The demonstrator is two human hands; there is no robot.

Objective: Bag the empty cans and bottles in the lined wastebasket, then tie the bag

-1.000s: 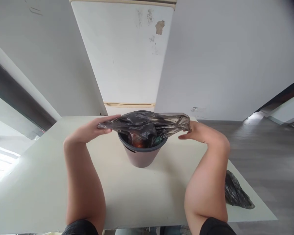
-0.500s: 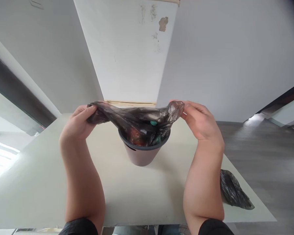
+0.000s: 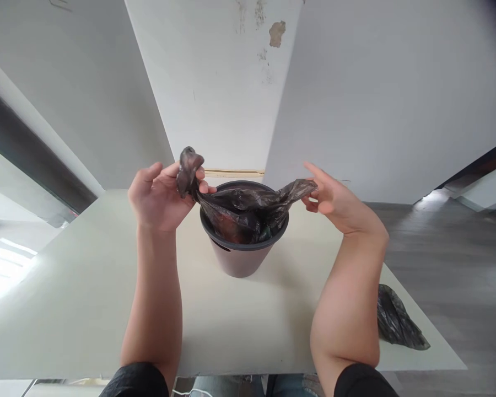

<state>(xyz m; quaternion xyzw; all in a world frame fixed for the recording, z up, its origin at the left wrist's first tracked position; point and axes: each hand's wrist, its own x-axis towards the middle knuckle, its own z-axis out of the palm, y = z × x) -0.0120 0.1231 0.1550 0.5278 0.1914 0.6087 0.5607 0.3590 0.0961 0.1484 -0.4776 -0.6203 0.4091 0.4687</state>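
A black translucent garbage bag [image 3: 240,201] sits in a pinkish-grey trash bin [image 3: 240,259] with a dark rim. Reddish and dark contents show dimly through the plastic. One gathered end of the bag rises from the rim into my left hand [image 3: 161,196], which holds it among the fingers, palm up and thumb spread away. At the right, my right hand [image 3: 334,198] grips the other gathered end, its index finger stretched out. The bag's mouth is drawn narrow between both hands. Part of my left fingers is hidden behind the plastic.
Under the bin is a pale table [image 3: 240,325]. A second black plastic bag [image 3: 400,320] lies folded near its right edge, beside my right forearm. Behind the table stands a white wall panel [image 3: 215,99] with peeling patches. Grey floor [image 3: 417,248] shows at the right.
My left hand has moved inward and turned palm up, with its bag end now twisted upright. The bag's opening has narrowed and sunk lower. My right hand has shifted slightly, its index finger extending.
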